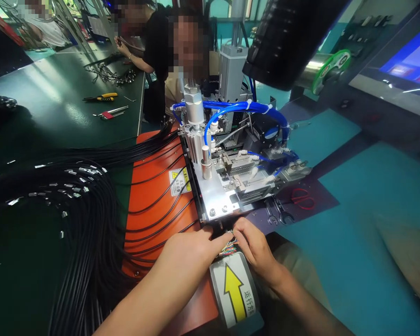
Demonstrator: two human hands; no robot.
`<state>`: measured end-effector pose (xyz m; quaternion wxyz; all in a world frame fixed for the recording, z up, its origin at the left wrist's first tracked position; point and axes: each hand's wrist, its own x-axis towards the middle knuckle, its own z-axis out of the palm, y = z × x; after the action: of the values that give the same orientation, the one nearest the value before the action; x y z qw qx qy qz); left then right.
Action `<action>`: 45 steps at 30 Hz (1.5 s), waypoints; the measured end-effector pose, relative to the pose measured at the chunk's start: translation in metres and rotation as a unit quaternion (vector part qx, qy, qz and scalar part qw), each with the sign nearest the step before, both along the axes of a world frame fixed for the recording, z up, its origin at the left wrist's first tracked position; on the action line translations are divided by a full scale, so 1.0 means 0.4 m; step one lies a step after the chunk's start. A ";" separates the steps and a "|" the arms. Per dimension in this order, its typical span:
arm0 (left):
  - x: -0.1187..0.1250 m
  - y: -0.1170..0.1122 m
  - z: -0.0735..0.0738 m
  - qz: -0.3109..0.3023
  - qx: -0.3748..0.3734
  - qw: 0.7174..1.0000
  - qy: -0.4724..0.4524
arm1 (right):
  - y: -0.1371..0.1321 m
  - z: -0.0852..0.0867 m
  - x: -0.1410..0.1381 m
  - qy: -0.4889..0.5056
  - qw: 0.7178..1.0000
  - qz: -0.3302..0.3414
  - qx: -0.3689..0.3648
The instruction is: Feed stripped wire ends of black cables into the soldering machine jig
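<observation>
My left hand and my right hand meet at the front edge of a small metal machine. Both pinch a fan of thin coloured wires at the end of a black cable. The wire ends sit just below the machine's base plate, above a grey cover with a yellow arrow. Fingers of both hands are closed on the wires.
A thick bundle of black cables with metal ends lies across the green bench and an orange plate. Blue air hoses loop over the machine. Red scissors and wrenches lie to its right. Other people sit behind; pliers lie on the far bench.
</observation>
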<state>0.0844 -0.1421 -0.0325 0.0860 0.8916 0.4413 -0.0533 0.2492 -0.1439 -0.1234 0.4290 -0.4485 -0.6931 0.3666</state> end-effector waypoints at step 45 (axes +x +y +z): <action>-0.061 -0.061 -0.038 0.056 0.128 0.983 -0.119 | -0.016 0.048 0.035 0.111 0.980 -0.061 -0.153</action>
<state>0.0599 -0.1665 -0.0477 0.0257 0.8692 0.4801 0.1154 0.2631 -0.1502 -0.1040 0.4511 -0.5069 -0.5480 0.4892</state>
